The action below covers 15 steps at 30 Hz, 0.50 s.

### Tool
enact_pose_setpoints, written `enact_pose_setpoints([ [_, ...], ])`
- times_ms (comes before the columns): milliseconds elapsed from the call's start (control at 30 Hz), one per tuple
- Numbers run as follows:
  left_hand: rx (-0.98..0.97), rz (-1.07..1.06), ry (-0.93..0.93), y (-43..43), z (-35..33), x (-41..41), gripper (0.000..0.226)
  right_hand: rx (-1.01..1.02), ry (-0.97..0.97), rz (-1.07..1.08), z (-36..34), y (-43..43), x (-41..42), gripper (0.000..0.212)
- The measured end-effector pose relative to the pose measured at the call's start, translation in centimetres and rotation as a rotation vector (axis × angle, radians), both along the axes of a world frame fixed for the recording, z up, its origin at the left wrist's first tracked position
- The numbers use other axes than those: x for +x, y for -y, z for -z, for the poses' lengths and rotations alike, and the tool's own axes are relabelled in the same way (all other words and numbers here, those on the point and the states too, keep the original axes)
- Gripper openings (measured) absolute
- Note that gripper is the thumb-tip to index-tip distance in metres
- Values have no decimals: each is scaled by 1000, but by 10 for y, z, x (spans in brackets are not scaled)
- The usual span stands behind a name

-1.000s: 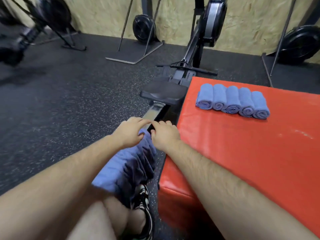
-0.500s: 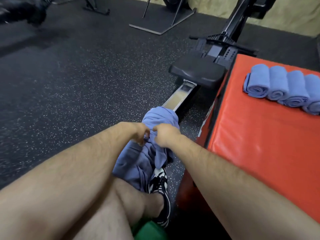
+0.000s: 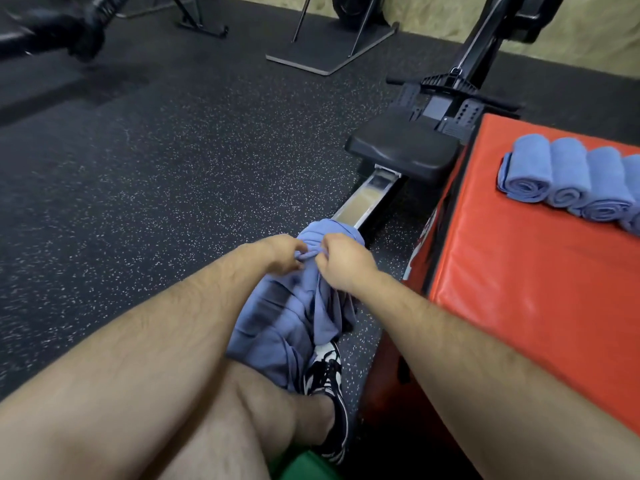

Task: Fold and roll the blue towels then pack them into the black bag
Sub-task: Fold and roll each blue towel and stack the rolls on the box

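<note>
Towel (image 3: 287, 317) bunched at the rail's (image 3: 367, 202) near end, left hand (image 3: 278, 254) and right hand (image 3: 346, 261) both pinching its top. Pickup step, probably; next it needs spreading flat on the table (image 3: 519, 289), right.

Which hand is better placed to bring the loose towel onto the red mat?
Probably the right hand: both pinch the loose towel, but the red mat lies on its side, away from the left hand.
</note>
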<state>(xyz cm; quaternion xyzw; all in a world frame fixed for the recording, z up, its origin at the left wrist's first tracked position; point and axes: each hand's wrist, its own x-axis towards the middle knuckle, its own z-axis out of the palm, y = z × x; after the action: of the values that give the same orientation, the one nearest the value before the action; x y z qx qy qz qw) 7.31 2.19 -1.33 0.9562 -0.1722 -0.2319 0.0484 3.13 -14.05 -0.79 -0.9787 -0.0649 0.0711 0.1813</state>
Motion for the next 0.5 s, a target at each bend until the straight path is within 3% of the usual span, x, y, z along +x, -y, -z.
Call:
enact_pose_setpoints([
  [167, -202, -113, 204, 8, -30, 3, 18, 131, 135, 29, -33, 38, 5, 12],
  [233, -306, -85, 300, 24, -49, 0, 27, 191, 116, 22, -47, 45, 5, 27],
  [300, -399, -44, 375, 42, -74, -6, 21, 263, 114, 7, -63, 47, 4, 45],
  [433, -627, -34, 510, 63, -103, -9, 9, 381, 231, 102, -97, 56, 6, 11],
  [500, -729, -66, 486, 69, -107, -11, 6, 477, 290, 187, -119, 70, 3, 16],
])
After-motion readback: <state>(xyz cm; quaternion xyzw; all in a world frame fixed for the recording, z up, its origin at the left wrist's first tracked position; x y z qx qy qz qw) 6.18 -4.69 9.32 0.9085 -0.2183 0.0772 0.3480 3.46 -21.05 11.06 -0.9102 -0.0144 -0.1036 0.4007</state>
